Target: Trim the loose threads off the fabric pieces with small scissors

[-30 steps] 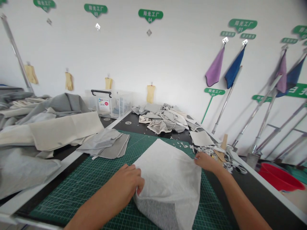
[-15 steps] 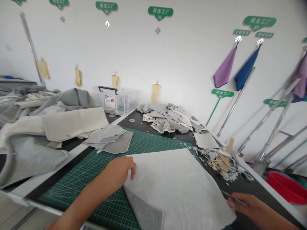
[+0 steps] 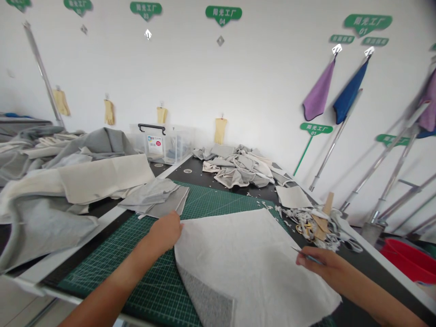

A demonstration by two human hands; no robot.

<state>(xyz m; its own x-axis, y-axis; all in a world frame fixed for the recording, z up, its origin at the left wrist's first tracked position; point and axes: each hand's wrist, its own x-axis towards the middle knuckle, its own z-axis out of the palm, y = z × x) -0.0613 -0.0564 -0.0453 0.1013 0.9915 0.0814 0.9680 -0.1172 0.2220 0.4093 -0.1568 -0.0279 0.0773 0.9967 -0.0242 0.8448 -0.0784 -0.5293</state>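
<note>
A large white cloth (image 3: 252, 259) with a folded-over grey underside (image 3: 207, 290) lies across the green cutting mat (image 3: 143, 254). At its upper left corner, my left hand (image 3: 166, 230) is closed, pinching the edge. My right hand (image 3: 318, 262) is over the cloth's right edge, its fingers wrapped round a slim pointed metal tool (image 3: 303, 254). The tool's tip points left above the cloth; whether it is scissors or tweezers I cannot make out. Beyond my left hand lies a small stack of grey cloth pieces (image 3: 158, 197).
Heaped grey fabric (image 3: 109, 141) covers the left side, near a clear plastic box (image 3: 172, 147). At the back is a pile of scraps (image 3: 238, 165). To the right lie fabric trimmings (image 3: 313, 225) with a wooden piece (image 3: 327, 204). A red bucket (image 3: 408, 261) stands beyond the table's right edge.
My right hand has moved left and up with the tool, from beside the cloth's lower right to over its edge. My left hand has shifted slightly left and closed on the corner.
</note>
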